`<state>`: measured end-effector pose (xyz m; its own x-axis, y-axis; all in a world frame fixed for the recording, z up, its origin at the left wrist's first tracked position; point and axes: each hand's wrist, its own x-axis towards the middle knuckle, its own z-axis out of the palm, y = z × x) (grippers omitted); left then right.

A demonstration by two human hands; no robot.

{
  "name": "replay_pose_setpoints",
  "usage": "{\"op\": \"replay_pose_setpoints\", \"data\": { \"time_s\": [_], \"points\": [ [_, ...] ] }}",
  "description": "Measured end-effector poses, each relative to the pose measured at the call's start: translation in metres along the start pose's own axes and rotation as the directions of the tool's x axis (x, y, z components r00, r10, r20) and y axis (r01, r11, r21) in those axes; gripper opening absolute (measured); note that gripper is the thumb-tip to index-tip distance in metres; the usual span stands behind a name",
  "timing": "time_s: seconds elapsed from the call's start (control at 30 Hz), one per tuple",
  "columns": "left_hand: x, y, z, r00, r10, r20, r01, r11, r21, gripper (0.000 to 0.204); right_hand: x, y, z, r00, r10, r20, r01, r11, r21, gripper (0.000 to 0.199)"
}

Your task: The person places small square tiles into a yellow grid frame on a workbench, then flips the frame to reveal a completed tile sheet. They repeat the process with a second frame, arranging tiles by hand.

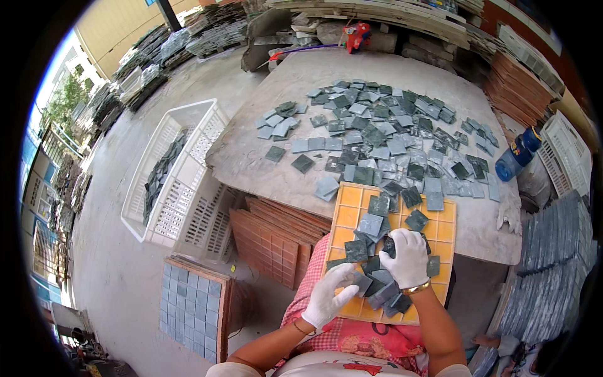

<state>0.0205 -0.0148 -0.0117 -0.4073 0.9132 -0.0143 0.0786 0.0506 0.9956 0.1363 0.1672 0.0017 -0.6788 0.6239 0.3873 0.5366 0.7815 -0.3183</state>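
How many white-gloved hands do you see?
2: the left hand, over the left edge of the yellow tray; the right hand, at a dark tile above the tray's middle. No others show.

Through the head camera I see a smooth grey concrete floor spreading left of a broad, pale-grey, flat-topped table. At upper left I make out a plain tan wall behind a dark post. Bright daylight reaches my view's left edge, near a leafy green plant.
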Motion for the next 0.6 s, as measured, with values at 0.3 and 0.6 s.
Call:
{"op": "replay_pose_setpoints", "data": {
  "time_s": [0.3,0.6],
  "points": [
    [0.038,0.016,-0.094,0.828,-0.482,0.287,0.436,0.231,-0.870,0.024,-0.029,-0.032,-0.062,0.983,-0.152,0.098,0.093,0.888,0.450,0.058],
    [0.084,0.088,-0.277,0.820,0.080,-0.567,-0.004,0.991,0.134,0.059,-0.100,0.017,-0.067,0.984,0.008,0.180,-0.044,0.980,0.195,0.058]
  ]
}}
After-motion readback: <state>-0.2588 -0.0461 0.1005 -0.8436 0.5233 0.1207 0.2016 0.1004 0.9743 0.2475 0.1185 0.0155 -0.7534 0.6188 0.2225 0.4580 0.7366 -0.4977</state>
